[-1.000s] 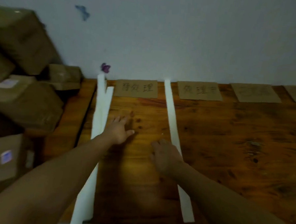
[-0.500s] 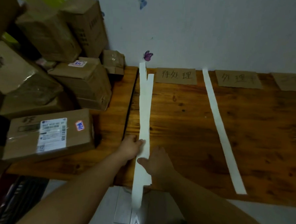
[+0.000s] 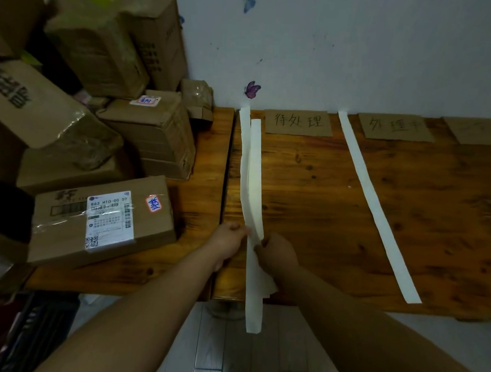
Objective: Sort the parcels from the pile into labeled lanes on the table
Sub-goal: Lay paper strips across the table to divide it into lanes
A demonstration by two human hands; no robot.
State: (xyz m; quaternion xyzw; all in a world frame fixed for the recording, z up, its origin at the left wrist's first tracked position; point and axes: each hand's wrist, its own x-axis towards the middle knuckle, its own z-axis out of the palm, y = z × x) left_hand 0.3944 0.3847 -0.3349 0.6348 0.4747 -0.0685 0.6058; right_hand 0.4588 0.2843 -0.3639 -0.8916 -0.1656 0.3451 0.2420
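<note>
Both hands are working at the near edge of the desk, where the left hand is pinching the left side of the doubled white paper strip and the right hand is closing its grip on the same strip from the right, fingers curled around the paper. This strip is running from the wall down the desk and is hanging over the near edge toward the floor, its lower part lifted and bowed off the wood. A second white strip is lying flat further right, slanting from the wall to just short of the near edge, so two strips are marking off one lane between them; that lane is lying open and bare wood is showing all the way across. Three brown card labels are sitting against the wall: one at the head of the open lane, a second right of the second strip, a third partly cut off at the frame edge. The parcels are sitting piled on the left section of the desk, beyond a dark seam, with the nearest flat box bearing a white shipping label and lying near the left hand; at least seven boxes are showing, stacked up against the wall, well apart from the lanes
</note>
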